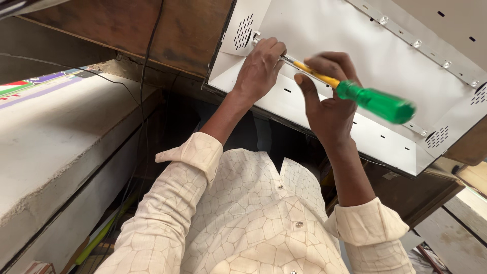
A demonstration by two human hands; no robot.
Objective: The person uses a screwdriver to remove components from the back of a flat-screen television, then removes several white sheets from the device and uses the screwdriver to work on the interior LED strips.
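A white sheet-metal panel (355, 56) with vent holes lies on a wooden bench. My right hand (327, 96) grips a screwdriver (373, 100) with a green handle and a yellow-sleeved shaft. Its tip points toward the panel's left corner. My left hand (261, 66) rests on that corner with its fingers closed around the shaft's tip end, which is hidden under them. Both forearms come out of rolled cream patterned sleeves.
A metal strip with several screws (421, 43) runs across the panel at top right. A black cable (144, 76) hangs down the wooden bench (152, 30). A pale concrete slab (56, 137) lies at left. Boards sit at the lower right (456, 233).
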